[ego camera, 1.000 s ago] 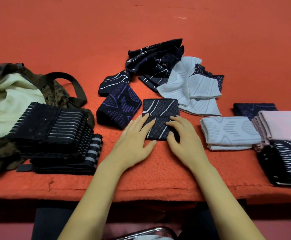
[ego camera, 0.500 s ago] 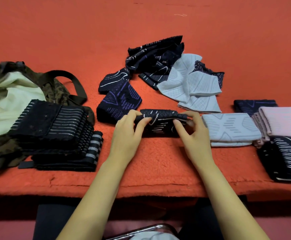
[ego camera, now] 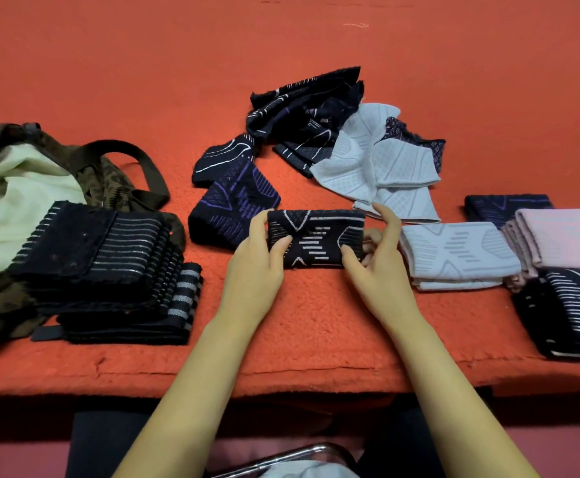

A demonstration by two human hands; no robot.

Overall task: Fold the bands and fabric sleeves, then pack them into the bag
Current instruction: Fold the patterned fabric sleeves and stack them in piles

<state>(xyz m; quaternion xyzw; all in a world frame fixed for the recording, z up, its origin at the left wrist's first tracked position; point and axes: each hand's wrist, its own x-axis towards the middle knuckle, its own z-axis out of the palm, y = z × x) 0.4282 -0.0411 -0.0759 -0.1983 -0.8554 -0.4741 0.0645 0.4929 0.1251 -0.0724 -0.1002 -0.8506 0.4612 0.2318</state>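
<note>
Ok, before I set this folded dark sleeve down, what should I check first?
1. Left hand and right hand both grip the dark sleeve: ok.
2. Sleeve folded into a neat rectangle: ok.
3. Top of the grey folded sleeve to its right bare: ok.
4. Bag mouth open: ok, though the band stack overlaps its near side.
5. Loose heap all folded: not ok.
6. Room inside the bag: cannot tell.

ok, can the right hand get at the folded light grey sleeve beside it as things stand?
Probably yes: the folded light grey sleeve lies just right of the right hand, nothing between them. But that hand pinches the dark folded sleeve, so it would have to let go first.
</note>
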